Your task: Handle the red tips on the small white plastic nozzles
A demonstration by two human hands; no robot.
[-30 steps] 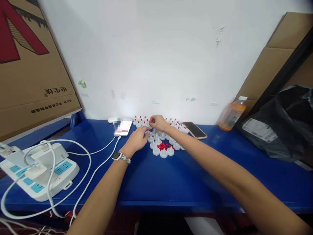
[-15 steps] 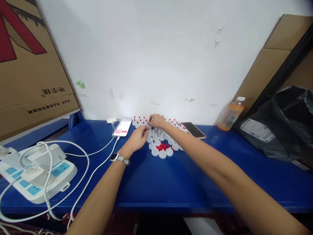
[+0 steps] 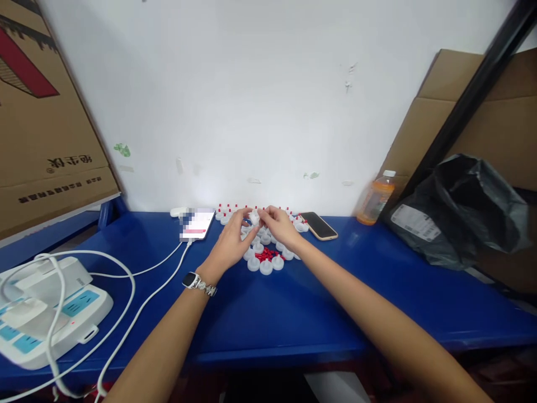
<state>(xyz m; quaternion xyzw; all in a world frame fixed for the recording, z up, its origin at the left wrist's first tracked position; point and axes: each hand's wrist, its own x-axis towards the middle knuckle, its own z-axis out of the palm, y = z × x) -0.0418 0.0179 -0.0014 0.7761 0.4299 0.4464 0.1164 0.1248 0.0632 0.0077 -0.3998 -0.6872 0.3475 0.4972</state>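
My left hand (image 3: 230,242) holds a white nozzle cap (image 3: 254,217) between thumb and fingers, raised above the others and tilted. My right hand (image 3: 282,228) is beside it with thumb and fingers pinched together at the cap's right side; anything inside that pinch is too small to make out. Below and around my hands stand several white nozzle caps (image 3: 265,267) without red tips. Loose small red tips (image 3: 264,256) lie in a pile among them. Towards the wall, several caps with red tips (image 3: 225,217) stand upright, partly hidden by my hands.
A charging phone (image 3: 200,224) lies left of the caps, a dark-screened phone (image 3: 319,226) right of them. An orange drink bottle (image 3: 376,198) and a black plastic bag (image 3: 457,207) stand at the right. A power strip (image 3: 79,313) with looping white cables covers the left front.
My left hand has taken up a white nozzle cap and lifted it. My right hand has come back from the caps by the wall to meet it. The view has shifted slightly.
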